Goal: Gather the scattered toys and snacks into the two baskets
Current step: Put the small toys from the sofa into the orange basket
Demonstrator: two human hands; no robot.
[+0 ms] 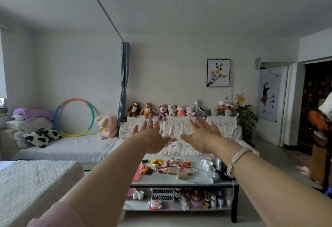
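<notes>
Both hands, left [150, 136] and right [203, 134], spread empty above bright wrapped snacks [172, 167] littering the table [179, 181].

Snack packets [170, 167] lie scattered on marble-top coffee table [179, 181]; plush toys [172, 111] sit in row atop sofa back [179, 119].

Both arms are stretched forward at chest height. The left hand [150, 137] and right hand [201, 135] are held apart, fingers straight and spread, holding nothing. Below them the desk [179, 181] carries scattered snack packets [172, 168], a pink basket [137, 173] at its left edge, white mugs [206, 165] and a kettle [220, 166]. Plush toys [161, 111] sit in a row on the sofa [179, 128] back behind. A hoop [75, 117] leans against the wall.
</notes>
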